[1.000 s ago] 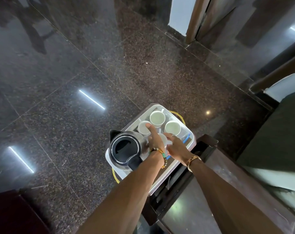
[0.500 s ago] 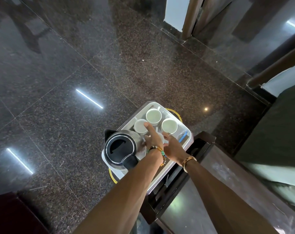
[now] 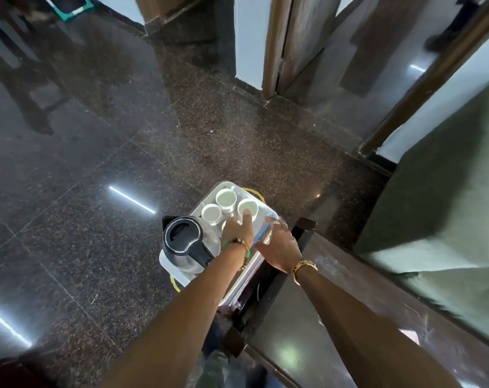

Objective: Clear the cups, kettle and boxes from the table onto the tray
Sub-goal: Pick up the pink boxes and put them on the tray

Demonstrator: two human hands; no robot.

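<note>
While left hand [image 3: 237, 230] and right hand [image 3: 281, 246] lie unclenched, 3 round cups [image 3: 226, 198] sit on the white tray [image 3: 239, 287].

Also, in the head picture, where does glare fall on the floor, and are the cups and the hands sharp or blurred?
Head view: white light streaks glare on the polished dark floor, left of the tray. In the same view the cups look fairly clear, while the left hand and right hand are slightly soft. The wide lens slants the door frame.

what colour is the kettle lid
The kettle lid is black; the head view shows it.
</note>
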